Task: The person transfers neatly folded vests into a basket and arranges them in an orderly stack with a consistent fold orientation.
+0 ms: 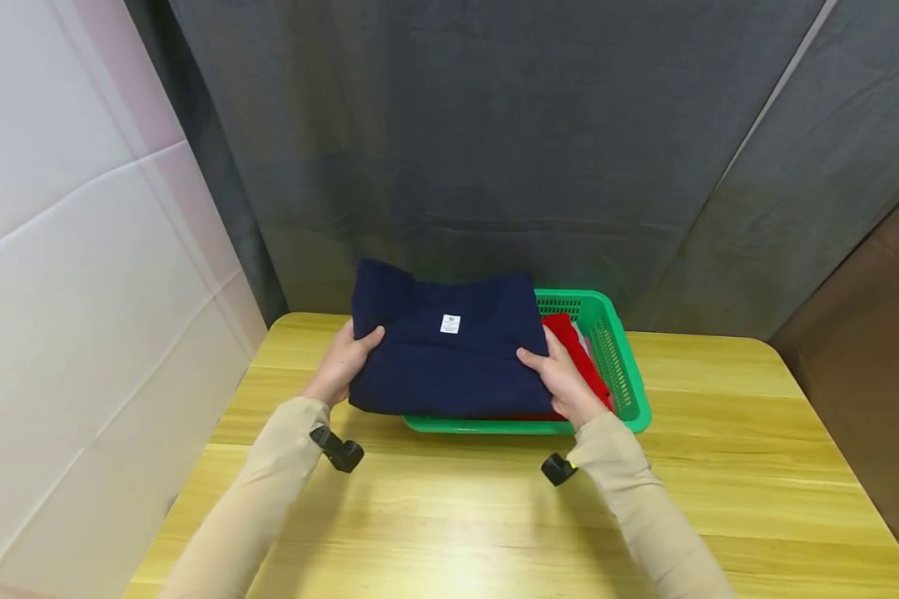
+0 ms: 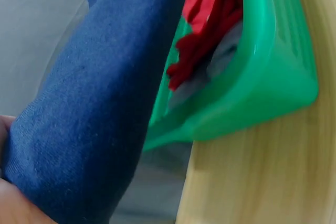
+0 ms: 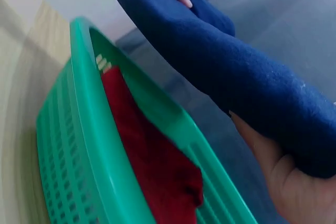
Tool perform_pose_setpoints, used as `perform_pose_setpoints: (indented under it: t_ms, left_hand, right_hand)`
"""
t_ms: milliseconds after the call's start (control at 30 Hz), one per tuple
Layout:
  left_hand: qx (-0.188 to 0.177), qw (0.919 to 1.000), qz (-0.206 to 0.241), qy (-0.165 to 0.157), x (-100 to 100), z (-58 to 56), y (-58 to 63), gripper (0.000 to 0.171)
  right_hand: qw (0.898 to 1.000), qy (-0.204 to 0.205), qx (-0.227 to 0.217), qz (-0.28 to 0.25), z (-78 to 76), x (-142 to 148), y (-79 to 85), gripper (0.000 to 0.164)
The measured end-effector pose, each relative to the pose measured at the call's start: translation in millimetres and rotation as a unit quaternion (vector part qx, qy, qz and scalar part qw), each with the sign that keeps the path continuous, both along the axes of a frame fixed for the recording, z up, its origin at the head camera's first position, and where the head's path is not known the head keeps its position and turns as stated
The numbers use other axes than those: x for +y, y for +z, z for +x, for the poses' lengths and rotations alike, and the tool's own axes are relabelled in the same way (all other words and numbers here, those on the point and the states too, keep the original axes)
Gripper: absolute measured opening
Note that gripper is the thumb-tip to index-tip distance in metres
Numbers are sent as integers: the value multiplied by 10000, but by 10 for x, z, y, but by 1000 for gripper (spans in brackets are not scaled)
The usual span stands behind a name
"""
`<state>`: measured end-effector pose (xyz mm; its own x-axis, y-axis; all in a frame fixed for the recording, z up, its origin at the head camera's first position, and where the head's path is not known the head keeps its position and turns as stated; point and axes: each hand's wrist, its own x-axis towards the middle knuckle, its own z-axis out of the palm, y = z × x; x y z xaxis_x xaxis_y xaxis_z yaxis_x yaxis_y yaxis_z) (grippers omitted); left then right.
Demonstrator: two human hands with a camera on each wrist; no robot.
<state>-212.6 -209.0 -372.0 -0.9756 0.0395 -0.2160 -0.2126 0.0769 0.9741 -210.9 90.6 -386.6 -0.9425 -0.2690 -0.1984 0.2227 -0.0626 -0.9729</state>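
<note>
Both hands hold a folded navy-blue garment (image 1: 449, 374) by its two sides, above a green plastic basket (image 1: 625, 374). A small white label shows on the garment's upper middle. The left hand (image 1: 345, 359) grips the left edge with its thumb on top and fingers underneath. On the opposite edge the right hand (image 1: 565, 378) does the same, its palm seen below the cloth (image 3: 252, 72) in the right wrist view. Red cloth (image 3: 152, 156) lies inside the basket, with some grey cloth (image 2: 226, 51) beneath it in the left wrist view. The garment hides much of the basket in the head view.
The basket stands at the back of a light wooden table (image 1: 449, 516), close to a dark grey curtain (image 1: 494, 150). A white panel (image 1: 82, 291) rises at the left, and a brown surface (image 1: 869, 358) borders the right side.
</note>
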Motion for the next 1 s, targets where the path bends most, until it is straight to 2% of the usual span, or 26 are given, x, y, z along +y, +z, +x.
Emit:
perform_pose_setpoints:
  t_ms: [200, 400, 700, 1000]
  left_hand:
    - [-65, 9995, 295, 3, 236, -46, -44, 53]
    - [-58, 9989, 470, -21, 422, -72, -72, 50]
    - [-57, 9993, 370, -75, 633, -115, -133, 51]
    - [-24, 9993, 379, -45, 797, -165, -234, 48]
  right_hand:
    - [9996, -143, -77, 226, -15, 216, -35, 59]
    - [9997, -47, 8, 238, -15, 413, -30, 62]
    - [9999, -80, -96, 59, -24, 627, -43, 63]
    - [9998, -39, -63, 170, -52, 786, -54, 62]
